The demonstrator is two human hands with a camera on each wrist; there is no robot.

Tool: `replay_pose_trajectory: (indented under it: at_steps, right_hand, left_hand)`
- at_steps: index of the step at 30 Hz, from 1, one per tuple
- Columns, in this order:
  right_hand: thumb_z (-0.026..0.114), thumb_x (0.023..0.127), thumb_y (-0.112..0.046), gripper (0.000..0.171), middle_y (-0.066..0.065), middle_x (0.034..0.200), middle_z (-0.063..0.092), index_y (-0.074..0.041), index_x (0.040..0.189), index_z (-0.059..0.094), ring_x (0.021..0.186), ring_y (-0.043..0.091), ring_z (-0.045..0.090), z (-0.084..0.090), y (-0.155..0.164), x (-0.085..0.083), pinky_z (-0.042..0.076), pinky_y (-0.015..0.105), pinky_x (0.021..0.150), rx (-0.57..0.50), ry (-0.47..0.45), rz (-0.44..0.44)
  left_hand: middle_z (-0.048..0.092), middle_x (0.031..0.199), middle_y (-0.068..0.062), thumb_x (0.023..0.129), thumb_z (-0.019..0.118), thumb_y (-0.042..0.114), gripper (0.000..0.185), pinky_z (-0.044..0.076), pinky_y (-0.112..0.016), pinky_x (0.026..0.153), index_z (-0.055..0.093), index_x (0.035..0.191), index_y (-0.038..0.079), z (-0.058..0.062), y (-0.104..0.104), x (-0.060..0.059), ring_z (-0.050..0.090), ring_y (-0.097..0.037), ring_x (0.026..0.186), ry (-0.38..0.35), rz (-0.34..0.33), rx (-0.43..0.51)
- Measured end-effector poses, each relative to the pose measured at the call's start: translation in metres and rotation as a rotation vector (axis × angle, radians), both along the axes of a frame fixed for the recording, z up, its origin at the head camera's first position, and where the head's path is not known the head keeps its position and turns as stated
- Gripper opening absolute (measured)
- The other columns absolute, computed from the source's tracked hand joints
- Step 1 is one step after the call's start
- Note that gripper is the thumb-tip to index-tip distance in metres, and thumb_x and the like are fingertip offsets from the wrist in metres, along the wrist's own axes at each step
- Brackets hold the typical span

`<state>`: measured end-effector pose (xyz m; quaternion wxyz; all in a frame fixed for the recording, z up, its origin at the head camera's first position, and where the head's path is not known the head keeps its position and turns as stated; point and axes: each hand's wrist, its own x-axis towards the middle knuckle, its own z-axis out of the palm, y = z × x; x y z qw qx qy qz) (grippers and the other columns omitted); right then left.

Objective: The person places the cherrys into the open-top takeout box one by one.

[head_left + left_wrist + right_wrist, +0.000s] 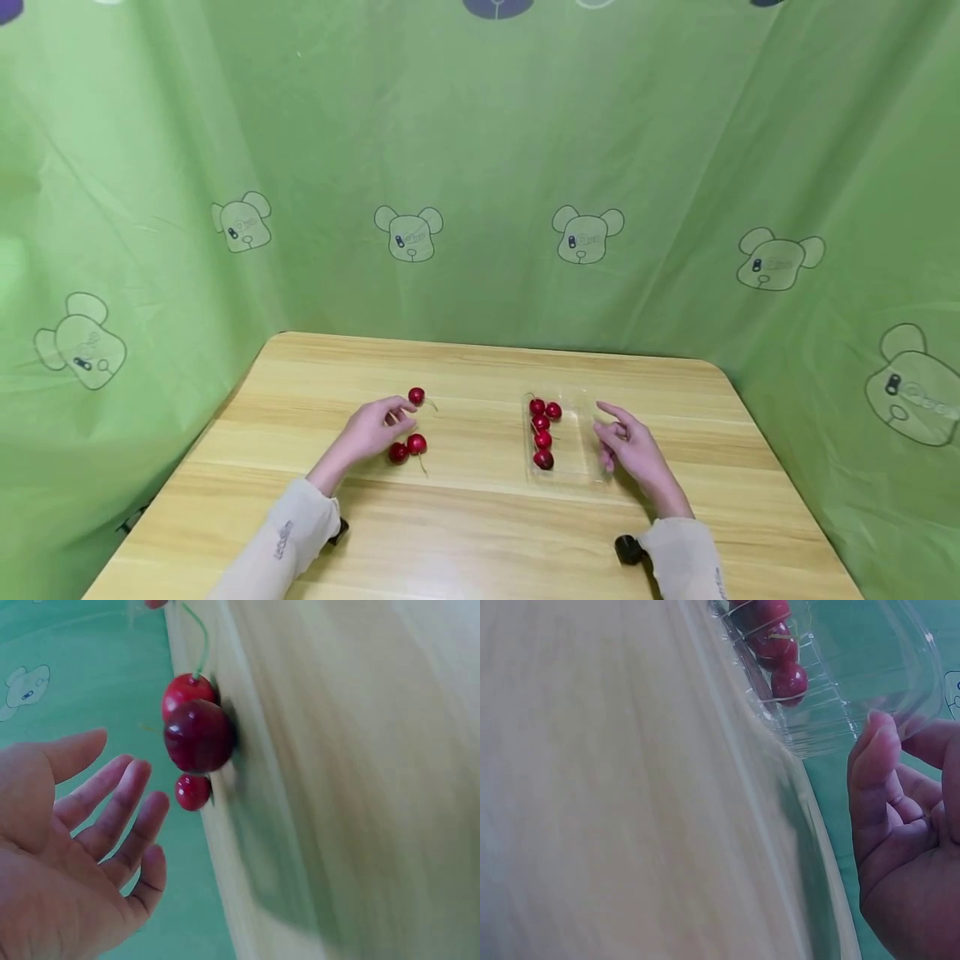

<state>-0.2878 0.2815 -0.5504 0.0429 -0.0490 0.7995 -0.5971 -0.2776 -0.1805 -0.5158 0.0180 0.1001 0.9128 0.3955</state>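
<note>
My left hand (377,427) hovers palm-sideways over the left part of the table, fingers loosely bent and holding nothing. Close to its fingertips are three red cherries with stems: one cherry (416,396) beyond the hand, and a pair, a darker cherry (398,452) and a brighter cherry (417,443), on the near side. In the left wrist view the dark cherry (199,736) sits frontmost, apart from the fingers. My right hand (628,442) is beside a clear plastic tray (581,477), relaxed fingertips right at its right rim. Several cherries (542,439) line the tray's left side.
The wooden table (457,533) has a rounded far edge. A green curtain (495,292) printed with bear heads surrounds it at the back and both sides. Black wrist straps (628,550) show under the light sleeves.
</note>
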Motion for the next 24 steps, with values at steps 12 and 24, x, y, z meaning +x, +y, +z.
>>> replay_pose_trajectory:
  at_steps: [12,24]
  right_hand:
    - [0.06,0.106,-0.018,0.059,0.027,0.087,0.063,-0.002,0.158,0.035,0.055,0.013,0.059,0.002,0.0,-0.002,0.056,0.03,0.053,0.001,0.009,0.02]
    - [0.06,0.106,-0.018,0.061,0.022,0.084,0.064,-0.001,0.158,0.033,0.056,0.014,0.058,0.005,-0.001,0.003,0.055,0.03,0.052,-0.012,0.005,0.027]
  left_hand:
    - [0.07,0.09,0.006,0.096,0.074,0.021,0.014,0.052,-0.034,0.078,0.075,0.108,0.015,-0.009,0.001,-0.001,0.061,-0.011,0.082,-0.023,-0.03,-0.061]
    - [0.068,0.083,0.01,0.094,0.076,0.016,0.007,0.05,-0.036,0.078,0.073,0.091,0.021,-0.012,0.003,0.001,0.059,-0.009,0.077,0.014,-0.004,-0.102]
